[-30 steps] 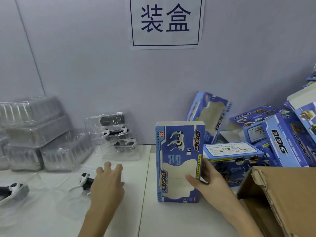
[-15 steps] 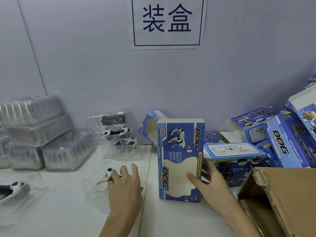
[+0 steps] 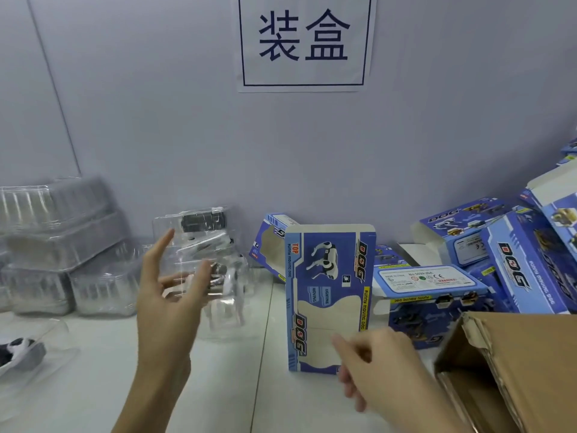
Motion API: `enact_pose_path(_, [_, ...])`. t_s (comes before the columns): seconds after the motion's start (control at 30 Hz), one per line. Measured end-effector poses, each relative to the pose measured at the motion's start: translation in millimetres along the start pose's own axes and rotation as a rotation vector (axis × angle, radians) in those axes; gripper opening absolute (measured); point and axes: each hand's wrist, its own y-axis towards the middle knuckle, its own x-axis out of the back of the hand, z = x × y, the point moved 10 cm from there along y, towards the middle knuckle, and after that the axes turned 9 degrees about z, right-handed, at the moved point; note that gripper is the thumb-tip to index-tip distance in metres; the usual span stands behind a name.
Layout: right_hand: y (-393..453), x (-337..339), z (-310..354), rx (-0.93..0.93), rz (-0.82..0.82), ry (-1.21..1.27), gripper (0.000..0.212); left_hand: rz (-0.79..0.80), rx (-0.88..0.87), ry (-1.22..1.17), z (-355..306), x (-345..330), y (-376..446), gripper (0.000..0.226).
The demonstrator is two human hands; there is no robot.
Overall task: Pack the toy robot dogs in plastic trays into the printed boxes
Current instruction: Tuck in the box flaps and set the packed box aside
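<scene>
My left hand (image 3: 170, 295) holds a clear plastic tray (image 3: 223, 320) lifted off the white table, tilted up on edge, with a white and black toy robot dog (image 3: 232, 284) inside it. A blue printed "DOG" box (image 3: 327, 295) stands upright in the middle of the table. My right hand (image 3: 373, 367) is at the box's lower right corner, fingers curled against its edge. Another tray with a toy dog (image 3: 18, 354) lies at the far left.
Stacks of clear trays (image 3: 59, 248) fill the back left. A tray with dark parts (image 3: 203, 221) leans on the wall. Several blue boxes (image 3: 518, 264) pile up at the right. A brown carton (image 3: 512, 367) sits open at lower right. A paper sign (image 3: 304, 42) hangs above.
My left hand has reached the tray with the toy dog, gripped it and lifted it up off the table toward the box. My right hand slid down to the box's lower right corner.
</scene>
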Motion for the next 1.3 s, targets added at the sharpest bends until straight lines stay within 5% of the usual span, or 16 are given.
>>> enact_pose_path(0.1, [-8, -23, 43, 0.357, -0.041, 0.144, 0.01, -0.003, 0.193, -0.368, 19, 0, 1, 0.039])
enact_pose_path(0.2, [-12, -54, 68, 0.538, -0.109, 0.089, 0.073, -0.025, 0.322, -0.583, 38, 1, 4, 0.035])
enact_pose_path(0.3, [-20, -68, 94, 0.676, -0.323, -0.077, 0.103, -0.047, 0.369, -0.581, 50, 6, 6, 0.042])
enact_pose_path(0.5, [11, -86, 121, 0.658, -0.279, 0.168, 0.11, 0.098, 0.436, -0.395, 59, -11, 3, 0.06])
enact_pose_path(0.63, [36, -89, 111, 0.57, -0.225, 0.366, 0.087, 0.105, 0.427, -0.171, 63, -6, 6, 0.04])
enact_pose_path(0.83, [47, -80, 97, 0.526, -0.155, 0.688, 0.059, 0.143, 0.071, 0.245, 26, -2, 10, 0.02])
enact_pose_path(1.03, [47, -76, 98, 0.465, -0.16, 0.993, 0.06, 0.438, -0.205, 0.562, 9, -25, 7, 0.087])
enact_pose_path(1.13, [48, -81, 102, 0.428, -0.163, 1.084, 0.065, 0.464, 0.01, 0.513, 37, -9, 15, 0.104])
enact_pose_path(1.3, [54, -86, 110, 0.381, -0.095, 1.087, 0.067, 0.683, 0.392, 0.079, 78, -15, 1, 0.079])
